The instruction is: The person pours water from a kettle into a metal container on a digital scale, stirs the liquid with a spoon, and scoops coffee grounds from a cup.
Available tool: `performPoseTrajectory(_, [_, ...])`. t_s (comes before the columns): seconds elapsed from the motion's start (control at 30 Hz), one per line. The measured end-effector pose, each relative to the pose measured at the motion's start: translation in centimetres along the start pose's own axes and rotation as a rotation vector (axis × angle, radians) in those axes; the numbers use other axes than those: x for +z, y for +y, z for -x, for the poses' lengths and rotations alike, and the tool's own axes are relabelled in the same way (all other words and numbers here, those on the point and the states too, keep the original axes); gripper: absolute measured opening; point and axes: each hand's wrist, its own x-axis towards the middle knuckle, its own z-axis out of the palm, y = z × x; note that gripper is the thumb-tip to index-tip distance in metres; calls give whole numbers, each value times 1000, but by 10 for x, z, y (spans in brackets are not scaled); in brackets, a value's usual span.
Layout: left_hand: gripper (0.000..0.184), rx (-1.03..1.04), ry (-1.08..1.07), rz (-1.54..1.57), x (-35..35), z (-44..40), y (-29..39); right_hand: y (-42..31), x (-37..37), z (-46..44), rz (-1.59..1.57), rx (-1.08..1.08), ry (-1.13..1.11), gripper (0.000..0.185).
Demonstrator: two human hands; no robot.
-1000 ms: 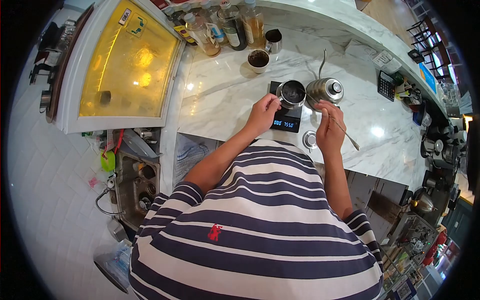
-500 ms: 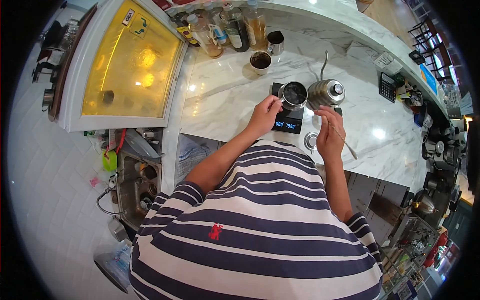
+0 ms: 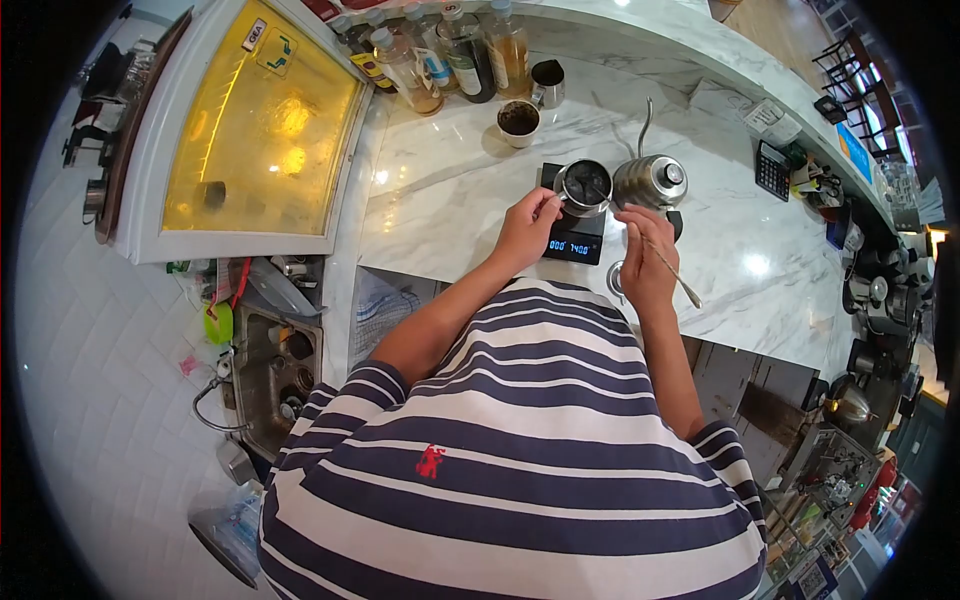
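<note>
A metal cup (image 3: pixel 586 186) with dark contents stands on a black scale (image 3: pixel 573 246) whose blue digits are lit. My left hand (image 3: pixel 528 225) is closed on the cup's handle at its left side. To the right of the cup, my right hand (image 3: pixel 647 255) pinches a thin long-handled spoon (image 3: pixel 681 282), its far end sticking out to the lower right and its other end at the cup. A steel gooseneck kettle (image 3: pixel 648 182) stands just beyond my right hand. Partly hidden under that hand is a small round metal piece (image 3: pixel 614 279).
A white cup with dark grounds (image 3: pixel 518 121) and a metal pitcher (image 3: pixel 548 83) stand at the back, beside several bottles (image 3: pixel 466 52). A calculator (image 3: pixel 773 171) lies at the right. On the left are a yellow-lit glass door (image 3: pixel 265 130) and a sink (image 3: pixel 262 375).
My right hand with the spoon has shifted a little left, towards the cup, and now partly covers the round metal piece. The scale's digits differ. My left hand keeps its hold.
</note>
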Motion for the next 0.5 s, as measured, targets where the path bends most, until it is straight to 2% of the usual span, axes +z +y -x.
performPoseTrajectory(0.1, [24, -27, -22, -22, -3, 1, 4, 4, 0, -6, 46, -44, 25, 12])
performPoseTrajectory(0.13, [24, -48, -43, -45, -5, 1, 9, 5, -2, -5, 46, -10, 24, 18])
performPoseTrajectory(0.23, [24, -42, -66, -60, -8, 0, 10, 9, -9, 0, 28, 14, 48, 18])
performPoseTrajectory(0.27, [25, -30, -71, -57, -8, 0, 9, 11, -7, 2, 5, -7, 69, 13])
performPoseTrajectory(0.5, [25, -44, -79, -59, -8, 0, 6, 5, 2, -5, 44, -27, 39, 13])
